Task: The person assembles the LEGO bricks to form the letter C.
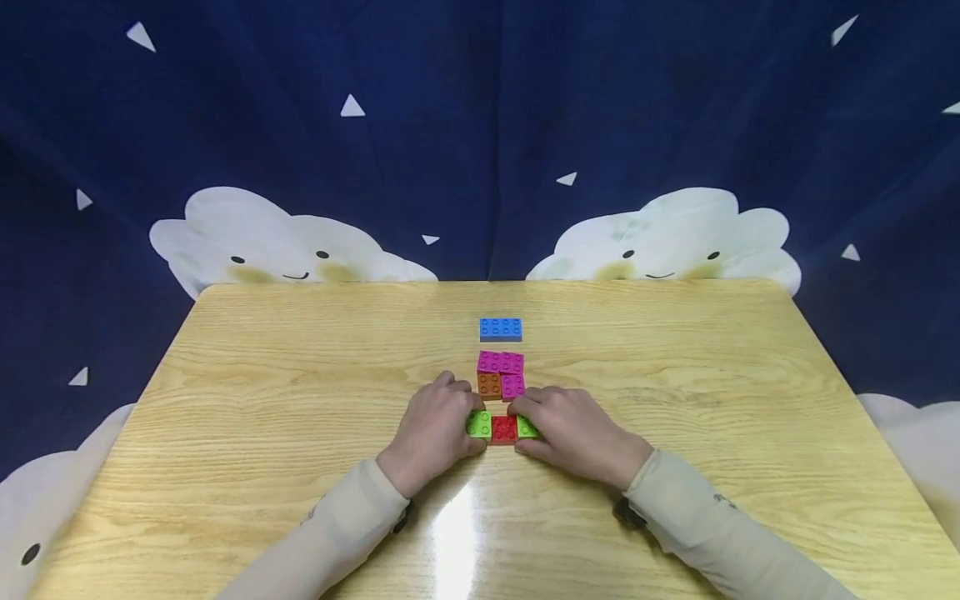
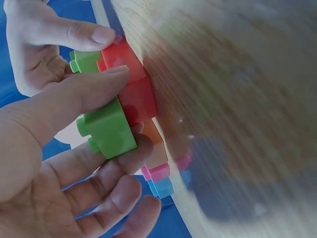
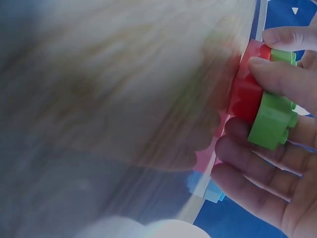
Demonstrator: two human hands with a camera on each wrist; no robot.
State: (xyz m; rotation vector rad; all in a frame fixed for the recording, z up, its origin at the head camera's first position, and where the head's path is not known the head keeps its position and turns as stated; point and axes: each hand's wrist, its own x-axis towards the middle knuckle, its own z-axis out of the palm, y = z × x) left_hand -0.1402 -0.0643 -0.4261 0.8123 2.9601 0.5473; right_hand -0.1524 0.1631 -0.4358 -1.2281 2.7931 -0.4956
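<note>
Near the table's middle stands a small row of toy building bricks. Red bricks [image 1: 504, 429] [image 2: 139, 101] lie at the bottom, and a light green brick sits higher at either end. With thumb and fingers, my left hand [image 1: 438, 429] pinches the left green brick [image 1: 479, 424] [image 2: 111, 130], its thumb tip reaching over onto the red. From the other side, my right hand [image 1: 572, 433] grips the right green brick [image 1: 527, 428] [image 3: 271, 120], thumb on the near face. Red studs show between the two green bricks. Fingers partly hide both ends of the row.
Just beyond the row are magenta bricks [image 1: 500, 362] and an orange brick [image 1: 489, 384], set close together. A blue brick [image 1: 500, 329] lies farther back on the wooden table [image 1: 300, 358]. Behind the table hangs a dark blue curtain [image 1: 465, 125] with clouds.
</note>
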